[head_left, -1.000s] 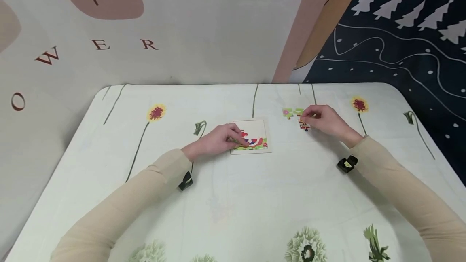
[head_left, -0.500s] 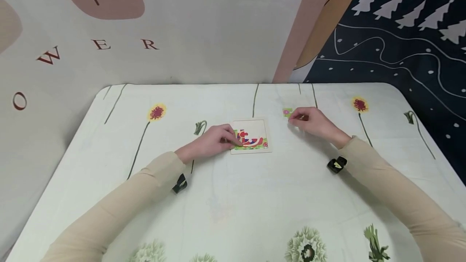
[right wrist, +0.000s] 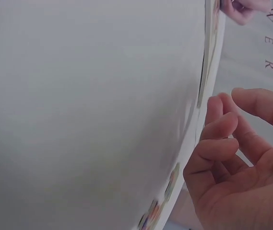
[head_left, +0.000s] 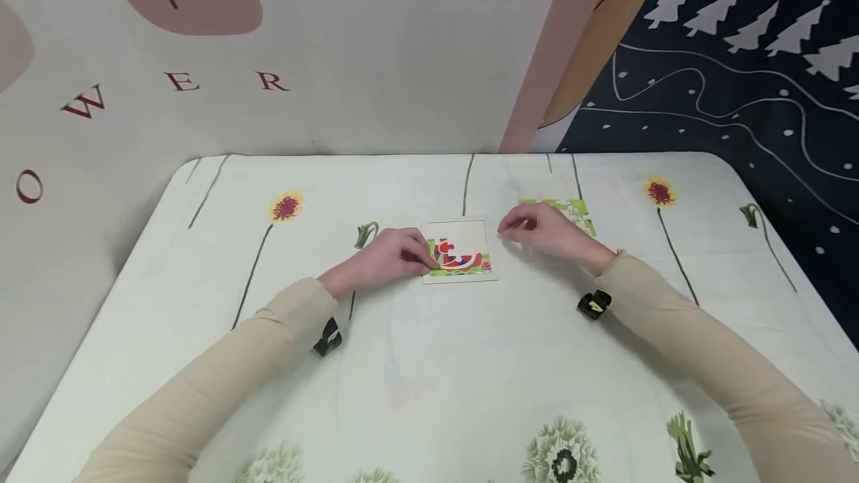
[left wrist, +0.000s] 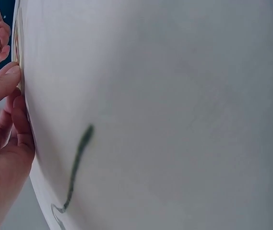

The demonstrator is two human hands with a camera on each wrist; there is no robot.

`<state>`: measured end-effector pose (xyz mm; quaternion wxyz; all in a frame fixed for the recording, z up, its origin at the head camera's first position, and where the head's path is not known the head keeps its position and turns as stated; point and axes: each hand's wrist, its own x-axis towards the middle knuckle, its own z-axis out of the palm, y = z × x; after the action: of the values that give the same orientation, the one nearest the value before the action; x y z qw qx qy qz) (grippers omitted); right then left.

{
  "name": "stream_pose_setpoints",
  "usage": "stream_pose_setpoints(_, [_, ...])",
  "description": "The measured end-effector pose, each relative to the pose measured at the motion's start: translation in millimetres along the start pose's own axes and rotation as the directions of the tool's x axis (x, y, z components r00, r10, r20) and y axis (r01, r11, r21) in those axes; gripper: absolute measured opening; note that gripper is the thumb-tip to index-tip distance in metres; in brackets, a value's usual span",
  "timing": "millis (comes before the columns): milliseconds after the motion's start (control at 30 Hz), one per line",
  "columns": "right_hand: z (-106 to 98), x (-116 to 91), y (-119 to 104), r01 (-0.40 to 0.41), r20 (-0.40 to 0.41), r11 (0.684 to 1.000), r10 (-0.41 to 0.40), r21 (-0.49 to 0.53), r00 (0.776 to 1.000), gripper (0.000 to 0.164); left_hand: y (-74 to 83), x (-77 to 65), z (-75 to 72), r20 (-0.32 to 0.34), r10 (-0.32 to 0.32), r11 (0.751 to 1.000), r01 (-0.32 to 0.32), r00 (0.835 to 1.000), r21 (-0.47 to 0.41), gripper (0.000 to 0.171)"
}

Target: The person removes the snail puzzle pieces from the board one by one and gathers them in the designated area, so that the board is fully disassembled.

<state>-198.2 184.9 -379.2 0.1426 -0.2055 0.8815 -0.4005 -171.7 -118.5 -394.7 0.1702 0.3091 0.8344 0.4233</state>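
Observation:
A small square jigsaw board (head_left: 463,232) lies on the table, its lower part filled with a red, white, purple and green picture. My left hand (head_left: 389,258) pinches the board's lower left corner. In the left wrist view, the thumb of that hand (left wrist: 2,91) rests on top of the board's edge. My right hand (head_left: 546,233) hovers just right of the board, apart from it. Its fingers (right wrist: 221,125) are loosely bent, with nothing visible between thumb and fingertips. Loose jigsaw pieces (head_left: 576,207) lie behind the right hand, partly hidden by it.
A white cloth (head_left: 403,371) printed with flowers covers the table. Behind its far edge stands a pale wall (head_left: 376,58) with lettering. A dark panel (head_left: 711,80) with white trees is at the right. Each wrist carries a small black camera (head_left: 594,304).
My right hand has moved left from over the loose pieces towards the board, uncovering green pieces on its right. The left hand has shifted slightly left, staying at the board's corner.

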Motion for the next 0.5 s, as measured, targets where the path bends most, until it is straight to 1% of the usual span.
stream_pose_setpoints(233, [9.4, 6.0, -12.9, 0.035, 0.045, 0.999, -0.035, 0.018, 0.998, 0.017, -2.9, -0.4, 0.1, 0.0, -0.025, 0.999, 0.025, 1.0, -0.031, 0.013])
stream_pose_setpoints(333, [13.4, 8.2, -17.2, 0.024, 0.064, 0.999, -0.025, 0.021, 0.998, 0.018, -5.3, -0.7, 0.9, -0.002, -0.04, 0.998, 0.04, 0.999, -0.052, 0.013])
stream_pose_setpoints(400, [15.8, 9.5, -20.3, 0.015, 0.074, 0.999, -0.017, 0.029, 0.997, 0.018, -5.4, -1.2, 0.8, -0.003, -0.042, 0.997, 0.041, 0.999, -0.062, 0.013])
stream_pose_setpoints(500, [19.2, 11.4, -23.3, 0.022, 0.081, 0.999, -0.025, 0.035, 0.996, 0.019, -5.9, -0.6, 0.5, 0.002, -0.032, 0.997, 0.032, 0.999, -0.076, 0.013])
